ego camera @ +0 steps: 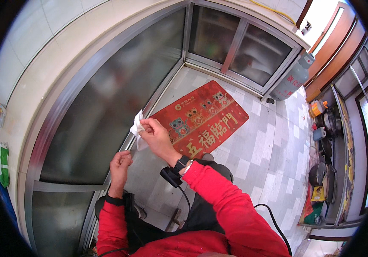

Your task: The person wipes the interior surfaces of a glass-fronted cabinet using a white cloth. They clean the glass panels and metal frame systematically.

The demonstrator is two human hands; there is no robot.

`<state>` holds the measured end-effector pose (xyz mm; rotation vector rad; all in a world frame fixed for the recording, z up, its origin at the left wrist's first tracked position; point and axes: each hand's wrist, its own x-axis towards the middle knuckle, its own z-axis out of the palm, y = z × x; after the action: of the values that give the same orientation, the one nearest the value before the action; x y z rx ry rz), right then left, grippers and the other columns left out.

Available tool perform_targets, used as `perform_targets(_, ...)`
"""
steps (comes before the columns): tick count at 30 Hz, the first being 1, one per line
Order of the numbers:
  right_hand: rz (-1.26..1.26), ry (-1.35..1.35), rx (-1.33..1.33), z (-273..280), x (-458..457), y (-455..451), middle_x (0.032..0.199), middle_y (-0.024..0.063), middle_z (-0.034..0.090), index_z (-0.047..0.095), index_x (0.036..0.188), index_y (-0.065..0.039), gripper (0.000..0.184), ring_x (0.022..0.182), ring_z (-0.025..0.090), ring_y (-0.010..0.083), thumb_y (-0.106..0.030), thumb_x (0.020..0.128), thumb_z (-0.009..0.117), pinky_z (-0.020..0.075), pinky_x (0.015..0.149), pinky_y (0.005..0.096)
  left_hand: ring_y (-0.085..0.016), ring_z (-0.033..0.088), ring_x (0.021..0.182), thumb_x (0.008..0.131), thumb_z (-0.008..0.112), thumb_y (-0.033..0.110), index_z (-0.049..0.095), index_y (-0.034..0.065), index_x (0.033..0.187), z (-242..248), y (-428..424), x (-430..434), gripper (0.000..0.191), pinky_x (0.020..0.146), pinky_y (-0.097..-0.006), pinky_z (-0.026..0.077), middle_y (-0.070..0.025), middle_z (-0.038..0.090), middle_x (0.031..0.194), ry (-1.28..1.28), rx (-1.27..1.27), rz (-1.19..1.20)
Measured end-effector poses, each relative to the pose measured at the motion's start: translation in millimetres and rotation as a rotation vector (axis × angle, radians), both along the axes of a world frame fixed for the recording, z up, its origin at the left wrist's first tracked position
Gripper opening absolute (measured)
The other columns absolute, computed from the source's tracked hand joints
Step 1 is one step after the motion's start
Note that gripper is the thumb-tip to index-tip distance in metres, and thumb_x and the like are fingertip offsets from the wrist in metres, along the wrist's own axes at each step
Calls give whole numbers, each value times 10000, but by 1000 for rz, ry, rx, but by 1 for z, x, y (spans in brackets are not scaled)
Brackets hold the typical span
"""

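My right hand (158, 136) pinches a crumpled white tissue or thin cloth (137, 123) between thumb and fingers, close to the lower metal track (126, 143) of a sliding cabinet door. Lower and to the left, my left hand (120, 165) is beside the same track with its fingers curled and nothing seen in them. Dark frosted glass (107, 106) in a silver metal frame stands before me. A red floor mat (203, 119) with cartoon animals and gold characters lies just past my right hand.
At the far corner are more sliding glass doors (214, 37) and a grey gas cylinder (291, 78). A rack (347, 154) with pans (317, 173) and an orange-capped bottle (317, 108) stands at the right. Black cables run near my knees. Overhanging the doors is a pale countertop (47, 83).
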<state>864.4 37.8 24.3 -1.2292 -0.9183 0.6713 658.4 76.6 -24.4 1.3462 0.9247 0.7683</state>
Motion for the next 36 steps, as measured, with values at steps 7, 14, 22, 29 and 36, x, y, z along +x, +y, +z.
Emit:
perform_targets(7,-15,-25,-74,-7,26,-16,1035,16,589,606,1157,-11,283,901,573,93,-19,882,669,483,818,243,-97,611,822,945,650,103,655,22,1105,-15,-5,14,180,749,-251,494,4,655,923,13,-42,-87)
perform_targets(14,-84,-27,-171,-12,66,-31,1003,8,608,608,1156,-25,271,901,568,89,-4,892,662,483,816,244,-232,658,866,931,663,200,650,14,1104,-77,-73,35,254,814,-332,515,-117,688,963,502,226,-698)
perform_targets(22,-119,85,48,15,92,-57,1012,13,636,599,1178,-24,283,914,583,101,-8,900,649,495,816,261,-350,473,1315,990,526,253,521,65,1381,-178,-193,0,434,1104,-418,371,-220,491,1423,396,-81,-1890)
perform_targets(29,-160,165,-120,4,115,-80,1047,32,666,582,1217,-19,335,952,627,102,42,893,643,501,828,247,-373,261,1469,1037,403,235,322,7,1503,-231,-239,-34,526,1199,-416,240,-240,254,1586,173,-211,-1997)
perform_targets(36,-137,255,-152,-11,123,-67,1043,15,612,605,1184,-26,308,935,571,88,-15,886,685,493,835,248,-396,457,1265,1060,330,313,383,-15,1465,-199,-234,1,524,1095,-425,345,-277,346,1517,99,-199,-2067)
